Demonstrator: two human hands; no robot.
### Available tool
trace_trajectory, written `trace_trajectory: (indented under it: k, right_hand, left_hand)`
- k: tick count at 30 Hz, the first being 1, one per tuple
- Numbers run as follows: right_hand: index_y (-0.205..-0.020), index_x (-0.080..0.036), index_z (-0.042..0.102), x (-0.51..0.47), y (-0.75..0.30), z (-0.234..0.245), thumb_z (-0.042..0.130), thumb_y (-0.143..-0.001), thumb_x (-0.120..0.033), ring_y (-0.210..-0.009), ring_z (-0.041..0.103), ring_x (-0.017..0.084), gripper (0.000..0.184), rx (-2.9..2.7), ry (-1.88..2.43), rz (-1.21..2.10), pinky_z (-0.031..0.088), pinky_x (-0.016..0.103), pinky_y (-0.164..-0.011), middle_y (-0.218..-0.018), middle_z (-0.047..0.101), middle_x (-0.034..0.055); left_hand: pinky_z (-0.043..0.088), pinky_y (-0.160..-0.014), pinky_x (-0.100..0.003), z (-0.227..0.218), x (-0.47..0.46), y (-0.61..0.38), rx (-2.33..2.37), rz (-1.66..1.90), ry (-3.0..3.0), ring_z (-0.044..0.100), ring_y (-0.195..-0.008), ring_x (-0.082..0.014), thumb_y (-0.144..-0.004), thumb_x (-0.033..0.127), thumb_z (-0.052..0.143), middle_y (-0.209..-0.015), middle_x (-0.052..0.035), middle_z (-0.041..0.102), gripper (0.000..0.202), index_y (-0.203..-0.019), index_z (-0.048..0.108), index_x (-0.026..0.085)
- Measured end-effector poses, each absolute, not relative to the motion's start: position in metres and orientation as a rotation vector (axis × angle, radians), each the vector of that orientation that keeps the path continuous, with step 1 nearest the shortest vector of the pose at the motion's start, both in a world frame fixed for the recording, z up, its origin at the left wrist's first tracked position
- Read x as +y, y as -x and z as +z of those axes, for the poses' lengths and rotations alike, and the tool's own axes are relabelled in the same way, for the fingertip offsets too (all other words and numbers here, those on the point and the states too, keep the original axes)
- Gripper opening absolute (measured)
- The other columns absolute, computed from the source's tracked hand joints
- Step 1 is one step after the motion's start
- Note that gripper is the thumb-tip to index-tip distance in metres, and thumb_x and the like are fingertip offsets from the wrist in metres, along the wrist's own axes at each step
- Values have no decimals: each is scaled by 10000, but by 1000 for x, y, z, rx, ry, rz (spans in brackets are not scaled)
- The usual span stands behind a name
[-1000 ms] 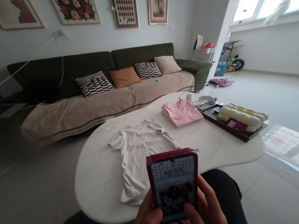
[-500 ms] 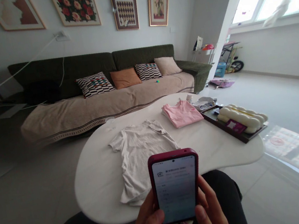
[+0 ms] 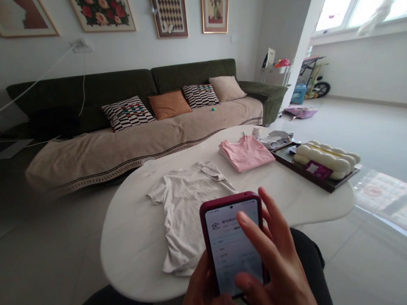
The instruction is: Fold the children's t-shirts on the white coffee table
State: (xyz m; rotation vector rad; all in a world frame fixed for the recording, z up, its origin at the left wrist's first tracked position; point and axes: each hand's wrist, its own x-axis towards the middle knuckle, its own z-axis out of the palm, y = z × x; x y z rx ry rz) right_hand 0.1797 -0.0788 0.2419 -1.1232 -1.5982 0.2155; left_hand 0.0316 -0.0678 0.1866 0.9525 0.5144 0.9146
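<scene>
A smartphone in a dark red case stands upright above my lap, its lit screen facing me. My left hand grips it along the left side and bottom. In front of the screen is my right hand, index finger and thumb spread apart over the display; whether they touch the glass I cannot tell. Behind the phone, a light grey T-shirt lies spread on the white table, its lower right part hidden by the phone. A folded pink garment rests farther back on the table.
A dark tray with a cream bubble-shaped object sits at the table's right end, near crumpled clear plastic. Beyond the table stands a green sofa with several cushions. My knees are under the table's near edge.
My right hand has left the phone's right edge and come up in front of the screen, fingers spread. My left hand keeps hold of the phone.
</scene>
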Motion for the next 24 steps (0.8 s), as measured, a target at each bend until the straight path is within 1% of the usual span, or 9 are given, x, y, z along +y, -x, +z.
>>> trace_trajectory:
  k: [3,5,7,9,10,12,14,16,24]
  right_hand:
    - [-1374,-423,380,-70,-180,260,639,-800,-351,-1381,150,437,634,-1777,1186,110,378,570,-1004,-1552,-109,-93]
    - [-1316,-390,486,-72,-179,261,620,-811,-342,-1375,171,439,525,-1756,1185,94,381,574,-998,-1556,-97,-86]
    - [-1108,-314,646,-78,-177,254,588,-835,-312,-1346,287,406,280,-1631,1142,135,416,543,-978,-1567,39,-32]
    - [-901,-253,640,-85,-176,242,550,-857,-232,-1288,414,344,103,-1441,1078,219,472,485,-933,-1528,239,28]
    - [-890,-244,606,-88,-175,237,527,-865,-192,-1262,455,315,97,-1350,1052,266,493,457,-910,-1489,327,52]
    - [-1030,-247,563,-93,-174,229,497,-878,-157,-1246,482,273,188,-1226,1041,343,509,413,-896,-1407,450,83]
    - [-1227,-259,490,-94,-173,226,490,-892,-175,-1208,521,238,345,-1167,1085,411,512,374,-898,-1349,513,90]
    - [-1322,-284,423,-91,-173,225,505,-893,-192,-1135,573,205,446,-1139,1137,450,522,333,-878,-1303,550,79]
    - [-1252,-322,470,-68,-170,233,632,-814,-199,-979,603,172,483,-1090,1172,243,521,303,-801,-1119,592,42]
  left_hand:
    - [553,-571,-289,189,-67,-31,506,907,-958,652,-683,-178,-749,375,712,-1077,-86,648,685,-1361,410,318]
    - [551,-568,-283,190,-67,-31,479,908,-939,658,-777,-222,-755,371,703,-1095,-95,642,677,-1363,412,308]
    - [553,-587,-286,190,-67,-31,454,917,-921,646,-899,-267,-768,361,681,-1195,-106,605,672,-1375,396,314]
    - [556,-594,-283,188,-67,-31,434,924,-926,635,-952,-281,-781,356,660,-1267,-108,568,667,-1385,379,318]
    - [557,-590,-277,186,-67,-31,423,928,-933,633,-962,-283,-787,356,651,-1279,-110,561,666,-1390,372,316]
    - [558,-572,-266,184,-67,-31,391,937,-944,629,-977,-290,-794,355,641,-1280,-111,564,663,-1395,364,313]
    - [560,-568,-263,183,-67,-31,366,943,-947,637,-964,-283,-808,341,624,-1261,-106,579,638,-1393,368,318]
    - [564,-566,-263,183,-66,-32,354,951,-949,643,-946,-271,-819,329,610,-1236,-99,595,613,-1387,379,322]
    - [578,-564,-271,182,-67,-31,382,988,-911,639,-893,-225,-820,280,608,-1212,-98,609,587,-1373,412,305]
